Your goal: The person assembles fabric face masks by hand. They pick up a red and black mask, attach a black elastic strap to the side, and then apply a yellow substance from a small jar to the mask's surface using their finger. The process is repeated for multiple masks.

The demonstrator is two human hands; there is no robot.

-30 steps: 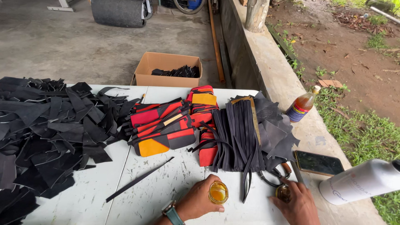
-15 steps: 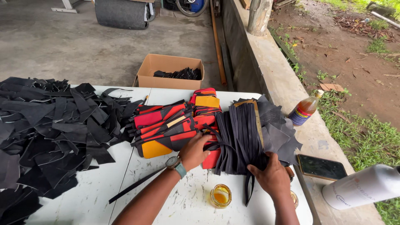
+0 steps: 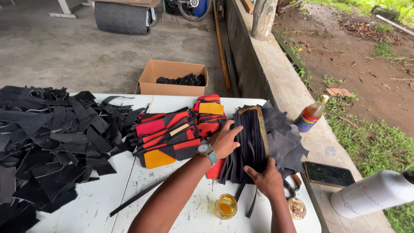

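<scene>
1. The left hand (image 3: 225, 140) lay flat, fingers spread, on the upper left part of the bundle of black strips (image 3: 248, 146); it pressed down and gripped nothing.
2. The right hand (image 3: 268, 179) rested on the near end of the same bundle, fingers curled over the strip ends; whether it pinched a strip or only pressed could not be told.
3. The bundle lay on the white table (image 3: 99, 203), right of centre, between the stack of red, orange and black pieces (image 3: 172, 136) and a fan of larger dark grey pieces (image 3: 286, 144). A ruler (image 3: 262, 129) lay along its right edge.
4. To do this step well, the person probably needed to keep the left palm flat so that the strips stayed parallel, and to square the near ends with the right hand against the ruler's line.
5. Care was due near the front edge: a small open jar of amber liquid (image 3: 226, 205) stood just beside the loose strip tails, and its lid (image 3: 297, 208) lay near the right wrist. A dragged strip could have tipped the jar.
6. The bottle (image 3: 311, 114), the phone (image 3: 328, 174) and the white flask (image 3: 373, 194) sat on the ledge, apart from the work.
</scene>
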